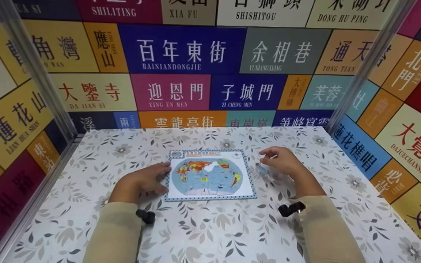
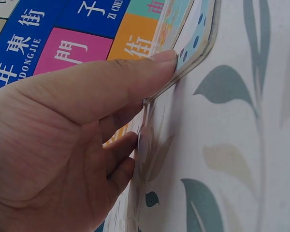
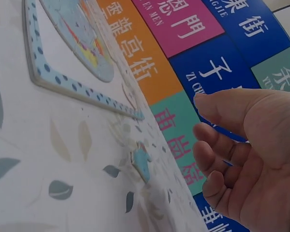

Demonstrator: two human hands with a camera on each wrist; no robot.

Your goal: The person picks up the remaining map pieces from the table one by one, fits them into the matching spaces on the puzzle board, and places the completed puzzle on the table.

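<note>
A world-map jigsaw board (image 1: 175,176) with a dotted blue border lies on the table. A white gap shows in the upper middle of its map. My left hand (image 1: 143,182) is at the board's left edge; in the left wrist view the thumb (image 2: 154,65) overlaps the rim, with the other fingers farther along the edge. Right of the board, a small blue puzzle piece (image 3: 141,163) lies loose on the tabletop. My right hand (image 1: 283,160) hovers close to this piece, its fingers loosely bent and nothing between thumb and fingers.
White tablecloth (image 1: 210,233) with grey leaves and flowers covers the table. Colourful sign panels (image 1: 181,49) rise behind it and on both sides. Metal posts (image 1: 360,69) stand at the back corners.
</note>
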